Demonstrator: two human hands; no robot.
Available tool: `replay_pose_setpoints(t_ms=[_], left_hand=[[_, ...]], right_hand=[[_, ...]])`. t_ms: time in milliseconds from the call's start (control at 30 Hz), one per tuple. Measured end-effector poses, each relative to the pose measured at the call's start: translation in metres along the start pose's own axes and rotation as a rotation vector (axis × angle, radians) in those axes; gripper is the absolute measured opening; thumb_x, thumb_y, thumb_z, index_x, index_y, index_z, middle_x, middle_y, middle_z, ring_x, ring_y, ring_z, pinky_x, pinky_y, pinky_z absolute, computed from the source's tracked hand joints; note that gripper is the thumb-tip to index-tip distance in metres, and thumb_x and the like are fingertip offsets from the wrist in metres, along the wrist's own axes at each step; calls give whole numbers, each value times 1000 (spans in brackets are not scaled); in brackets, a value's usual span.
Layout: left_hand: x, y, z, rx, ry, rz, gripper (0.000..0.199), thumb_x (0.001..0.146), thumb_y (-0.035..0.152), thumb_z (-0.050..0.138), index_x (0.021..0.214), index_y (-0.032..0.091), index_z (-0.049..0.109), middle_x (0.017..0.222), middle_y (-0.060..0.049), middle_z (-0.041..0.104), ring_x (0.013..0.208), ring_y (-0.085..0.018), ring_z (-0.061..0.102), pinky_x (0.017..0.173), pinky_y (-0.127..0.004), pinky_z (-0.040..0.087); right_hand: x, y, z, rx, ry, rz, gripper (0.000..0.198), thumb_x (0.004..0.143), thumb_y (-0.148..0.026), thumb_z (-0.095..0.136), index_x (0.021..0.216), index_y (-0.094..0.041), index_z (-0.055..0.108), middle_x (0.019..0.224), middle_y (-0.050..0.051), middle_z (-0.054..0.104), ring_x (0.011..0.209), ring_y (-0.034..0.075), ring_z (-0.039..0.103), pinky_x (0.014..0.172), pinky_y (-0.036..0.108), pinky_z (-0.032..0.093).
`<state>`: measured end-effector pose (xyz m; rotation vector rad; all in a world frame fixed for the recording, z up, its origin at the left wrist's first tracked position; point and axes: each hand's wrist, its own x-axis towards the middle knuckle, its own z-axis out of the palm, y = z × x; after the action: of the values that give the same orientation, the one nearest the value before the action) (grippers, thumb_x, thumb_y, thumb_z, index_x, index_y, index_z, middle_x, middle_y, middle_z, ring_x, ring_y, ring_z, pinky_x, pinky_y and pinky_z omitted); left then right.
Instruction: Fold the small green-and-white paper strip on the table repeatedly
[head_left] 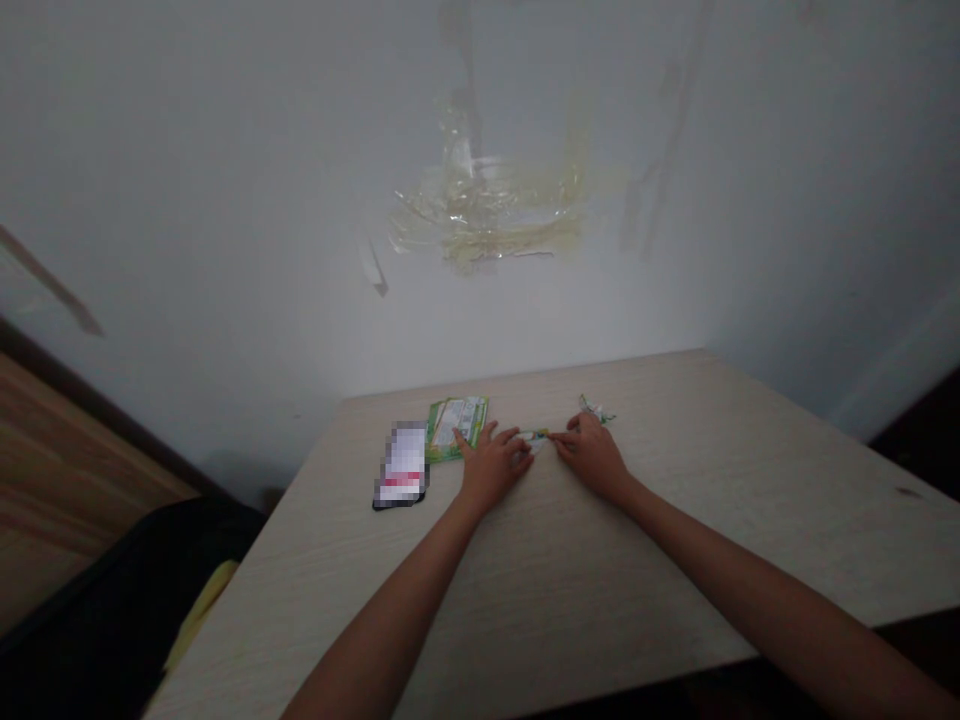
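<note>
A small green-and-white strip (537,436), apparently paper or wrapper, lies on the table between my hands. My left hand (495,468) rests on the tabletop, its thumb and index finger closed on the strip's left end while other fingers spread toward a flat green printed packet (454,428). At the strip's right end, the fingertips of my right hand (592,455) are pinched together on it. Just beyond the right hand lie crumpled green-and-white scraps (598,408). The strip's ends are partly hidden by my fingers.
A phone (403,465) with a blurred-out screen lies left of the packet. The pale wooden table (705,450) meets a white wall (300,200) bearing peeling clear tape (495,215). Dark and yellow cloth (199,605) sits beyond the table's left edge.
</note>
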<state>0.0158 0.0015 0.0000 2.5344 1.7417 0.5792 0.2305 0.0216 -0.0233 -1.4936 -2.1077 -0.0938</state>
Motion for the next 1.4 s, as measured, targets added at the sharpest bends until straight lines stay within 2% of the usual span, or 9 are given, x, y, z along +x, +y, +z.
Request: replay_pose_setpoints(t_ms=[200, 467, 567, 733, 933, 1267, 1400], left_hand=[[-2, -1, 0, -8, 31, 6, 24, 92, 50, 53, 109, 45, 69, 133, 3, 63, 134, -31, 41, 105, -82, -6], [-3, -1, -3, -61, 37, -2, 25, 86, 51, 62, 108, 42, 71, 116, -2, 64, 124, -27, 48, 108, -79, -5], [-3, 0, -3, -61, 32, -14, 26, 85, 52, 64, 107, 41, 72, 118, -2, 63, 124, -28, 48, 110, -77, -5], [-2, -2, 1, -69, 16, -4, 23, 86, 51, 62, 107, 44, 71, 133, 2, 61, 134, -31, 41, 108, -79, -6], [-4, -6, 3, -39, -16, -8, 27, 88, 57, 55, 110, 49, 68, 135, 7, 62, 140, -33, 35, 107, -80, -6], [-4, -3, 3, -47, -15, -8, 25, 90, 54, 54, 108, 47, 70, 135, 5, 61, 140, -35, 34, 106, -82, -5], [-4, -4, 2, -44, -27, -2, 25, 89, 54, 55, 110, 48, 69, 137, 5, 60, 141, -35, 33, 106, -82, -4]], right_hand=[[0, 7, 6, 212, 78, -74, 21, 88, -23, 63, 104, -25, 77, 103, 10, 59, 99, 22, 55, 93, 39, 47], [-1, 7, 6, 333, 11, -158, 18, 87, -25, 64, 98, -28, 79, 103, 9, 62, 98, 22, 58, 91, 39, 48], [-1, 5, 3, 336, -13, -190, 18, 86, -25, 65, 97, -28, 79, 104, 9, 63, 98, 22, 59, 90, 39, 48], [-2, 3, -1, 317, -28, -212, 19, 86, -23, 65, 97, -28, 79, 105, 10, 63, 100, 22, 58, 92, 38, 47], [0, 2, -3, 184, -65, -174, 20, 87, -26, 64, 100, -30, 79, 107, 9, 61, 101, 22, 56, 91, 36, 46], [5, -8, -3, 8, -60, -114, 21, 93, -35, 59, 105, -33, 77, 102, 9, 59, 96, 22, 55, 83, 33, 43], [10, -11, -3, -52, -71, -110, 22, 93, -33, 60, 109, -33, 75, 99, 9, 59, 93, 21, 54, 80, 32, 42]])
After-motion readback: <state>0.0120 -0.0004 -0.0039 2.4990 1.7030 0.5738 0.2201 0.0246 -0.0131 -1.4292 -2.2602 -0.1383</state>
